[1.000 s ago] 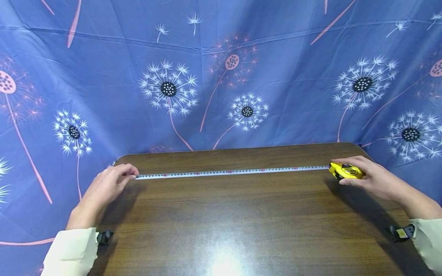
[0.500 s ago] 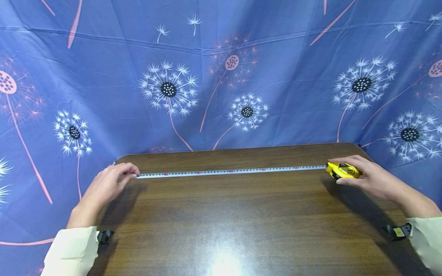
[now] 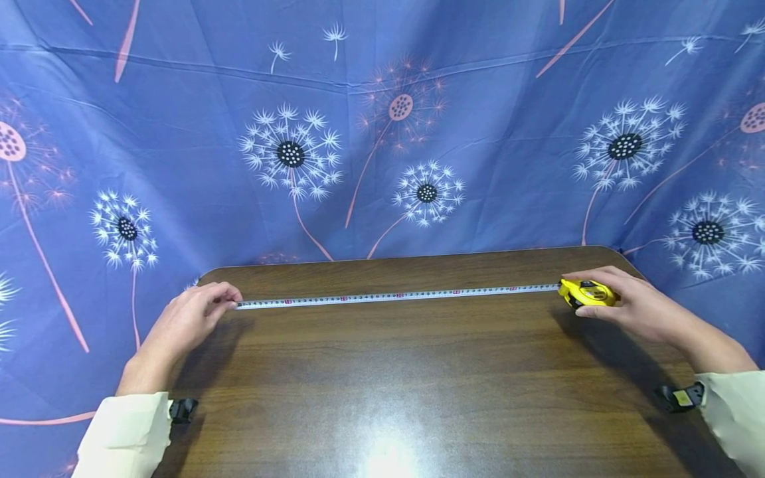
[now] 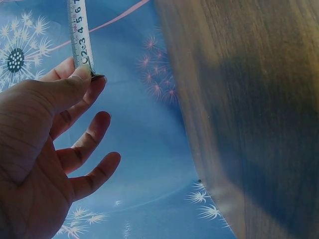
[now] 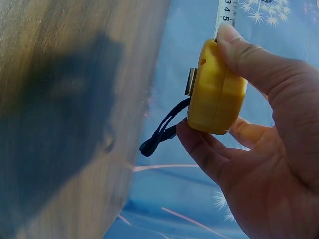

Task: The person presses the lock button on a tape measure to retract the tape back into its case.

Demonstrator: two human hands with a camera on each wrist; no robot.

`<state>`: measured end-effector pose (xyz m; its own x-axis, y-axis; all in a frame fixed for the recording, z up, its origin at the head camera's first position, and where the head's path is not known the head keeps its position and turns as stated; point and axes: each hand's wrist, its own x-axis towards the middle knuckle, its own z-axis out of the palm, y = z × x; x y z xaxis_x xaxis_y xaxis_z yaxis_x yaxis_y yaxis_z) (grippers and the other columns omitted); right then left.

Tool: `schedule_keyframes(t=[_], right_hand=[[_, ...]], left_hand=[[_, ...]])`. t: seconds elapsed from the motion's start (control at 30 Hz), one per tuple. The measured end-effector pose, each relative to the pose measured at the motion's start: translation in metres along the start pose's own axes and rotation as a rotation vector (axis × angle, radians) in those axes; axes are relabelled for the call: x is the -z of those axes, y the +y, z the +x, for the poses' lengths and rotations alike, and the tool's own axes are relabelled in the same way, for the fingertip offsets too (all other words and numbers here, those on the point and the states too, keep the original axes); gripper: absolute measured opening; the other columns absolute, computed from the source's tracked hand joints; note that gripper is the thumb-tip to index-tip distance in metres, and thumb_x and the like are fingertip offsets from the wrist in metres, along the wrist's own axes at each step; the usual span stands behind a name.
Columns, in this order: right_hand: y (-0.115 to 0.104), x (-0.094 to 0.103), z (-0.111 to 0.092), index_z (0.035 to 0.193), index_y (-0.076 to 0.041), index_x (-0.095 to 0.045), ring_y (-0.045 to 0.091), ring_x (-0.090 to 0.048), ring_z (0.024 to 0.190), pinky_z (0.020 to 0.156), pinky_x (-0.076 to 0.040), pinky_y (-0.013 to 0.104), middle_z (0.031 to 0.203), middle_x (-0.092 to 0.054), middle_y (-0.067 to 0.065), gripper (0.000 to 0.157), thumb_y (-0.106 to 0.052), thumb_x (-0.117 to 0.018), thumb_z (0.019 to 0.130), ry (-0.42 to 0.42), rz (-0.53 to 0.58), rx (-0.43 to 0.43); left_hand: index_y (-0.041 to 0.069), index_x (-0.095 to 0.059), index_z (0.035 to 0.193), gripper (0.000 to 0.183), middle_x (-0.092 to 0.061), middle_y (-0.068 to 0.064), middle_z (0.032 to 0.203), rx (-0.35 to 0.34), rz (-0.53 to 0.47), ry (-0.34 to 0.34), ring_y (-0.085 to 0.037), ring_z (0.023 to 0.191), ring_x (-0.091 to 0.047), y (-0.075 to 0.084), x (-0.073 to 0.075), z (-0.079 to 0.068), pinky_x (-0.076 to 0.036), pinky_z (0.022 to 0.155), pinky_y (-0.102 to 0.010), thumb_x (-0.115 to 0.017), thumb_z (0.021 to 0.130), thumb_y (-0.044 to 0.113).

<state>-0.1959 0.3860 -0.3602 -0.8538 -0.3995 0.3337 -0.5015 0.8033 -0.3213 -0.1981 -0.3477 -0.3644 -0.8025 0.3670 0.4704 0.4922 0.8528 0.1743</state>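
Observation:
A yellow tape measure is held by my right hand, above the table's right side. Its white blade stretches straight across to my left hand. In the left wrist view, the thumb and fingertips of my left hand pinch the blade's end by the metal hook, while the other fingers stay loosely bent. In the right wrist view, my right hand grips the yellow case, its thumb at the blade's mouth. A metal clip and a black strap stick out from the case.
Below the blade lies a brown wooden table with rounded far corners. A blue dandelion-print cloth hangs behind it and down both sides. Black wrist devices sit at the pale sleeves.
My right hand with the tape case has moved left toward my left hand, and the stretched blade has become a little shorter. My left hand has stayed nearly still.

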Motion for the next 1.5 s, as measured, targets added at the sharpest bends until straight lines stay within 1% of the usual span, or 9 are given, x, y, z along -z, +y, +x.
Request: schedule_keyframes(t=[0.23,0.5,0.67,0.8,0.93,1.0,1.07,1.3,1.5], right_hand=[[-0.001,-0.002,0.002,0.137,-0.019,-0.066,0.000,-0.049,0.103,0.077,-0.038,0.015,0.122,-0.062,0.008,0.063,-0.012,-0.090,0.080,0.012,0.024,-0.017],[-0.004,-0.003,0.004,0.137,-0.017,-0.066,0.002,-0.051,0.100,0.076,-0.040,0.016,0.120,-0.062,0.007,0.062,-0.011,-0.090,0.080,0.009,0.024,-0.012],[-0.003,-0.003,0.005,0.137,-0.017,-0.065,0.001,-0.050,0.101,0.075,-0.040,0.017,0.121,-0.062,0.009,0.063,-0.011,-0.090,0.080,0.010,0.009,0.023],[-0.004,-0.004,0.005,0.137,-0.016,-0.065,0.001,-0.050,0.100,0.075,-0.041,0.016,0.121,-0.062,0.010,0.062,-0.011,-0.090,0.080,0.010,0.021,0.036],[-0.007,-0.005,0.007,0.137,-0.015,-0.065,0.002,-0.051,0.099,0.074,-0.042,0.019,0.121,-0.061,0.009,0.061,-0.011,-0.089,0.081,0.000,0.034,0.006],[-0.008,-0.005,0.007,0.136,-0.016,-0.066,0.003,-0.052,0.098,0.074,-0.043,0.020,0.121,-0.061,0.008,0.061,-0.012,-0.089,0.081,-0.005,0.044,-0.019],[-0.009,-0.005,0.007,0.137,-0.016,-0.066,0.004,-0.053,0.098,0.073,-0.044,0.022,0.121,-0.061,0.008,0.061,-0.012,-0.089,0.081,-0.010,0.044,-0.025],[-0.008,-0.006,0.007,0.138,-0.017,-0.065,0.005,-0.053,0.097,0.072,-0.045,0.023,0.121,-0.061,0.010,0.061,-0.013,-0.089,0.082,-0.010,0.020,0.018],[-0.010,-0.007,0.008,0.138,-0.019,-0.065,0.007,-0.054,0.099,0.073,-0.046,0.026,0.123,-0.061,0.007,0.061,-0.016,-0.089,0.082,-0.023,0.020,-0.018]], left_hand=[[0.022,-0.071,0.097,0.020,-0.074,0.007,0.091,-0.004,-0.015,0.001,-0.016,0.080,-0.068,0.000,0.000,0.001,-0.050,0.068,-0.048,-0.077,0.090,0.004],[0.021,-0.072,0.098,0.018,-0.074,0.007,0.091,-0.001,-0.016,-0.003,-0.016,0.080,-0.068,0.002,0.001,0.002,-0.050,0.068,-0.049,-0.078,0.091,0.006],[0.022,-0.072,0.098,0.017,-0.073,0.007,0.090,0.006,-0.018,-0.014,-0.016,0.081,-0.068,0.003,0.001,0.004,-0.050,0.069,-0.049,-0.077,0.091,0.007],[0.021,-0.071,0.098,0.017,-0.074,0.006,0.091,0.001,-0.014,-0.017,-0.017,0.081,-0.068,0.005,0.001,0.005,-0.049,0.072,-0.051,-0.078,0.091,0.007],[0.021,-0.071,0.098,0.017,-0.074,0.004,0.092,-0.004,-0.011,-0.016,-0.018,0.081,-0.069,0.007,0.001,0.006,-0.049,0.073,-0.051,-0.078,0.091,0.007],[0.021,-0.071,0.098,0.015,-0.074,0.003,0.092,-0.001,-0.010,-0.019,-0.019,0.081,-0.069,0.008,0.001,0.007,-0.049,0.071,-0.050,-0.077,0.092,0.008],[0.021,-0.071,0.098,0.014,-0.074,0.002,0.092,0.001,-0.010,-0.022,-0.019,0.081,-0.069,0.009,0.001,0.007,-0.049,0.070,-0.049,-0.077,0.092,0.009],[0.019,-0.071,0.097,0.019,-0.073,0.006,0.090,-0.033,-0.008,-0.008,-0.018,0.080,-0.068,0.010,0.000,0.008,-0.050,0.069,-0.047,-0.077,0.090,0.002],[0.019,-0.071,0.096,0.020,-0.072,0.007,0.090,-0.055,-0.010,-0.002,-0.016,0.079,-0.066,0.012,0.000,0.009,-0.050,0.069,-0.045,-0.077,0.090,0.001]])
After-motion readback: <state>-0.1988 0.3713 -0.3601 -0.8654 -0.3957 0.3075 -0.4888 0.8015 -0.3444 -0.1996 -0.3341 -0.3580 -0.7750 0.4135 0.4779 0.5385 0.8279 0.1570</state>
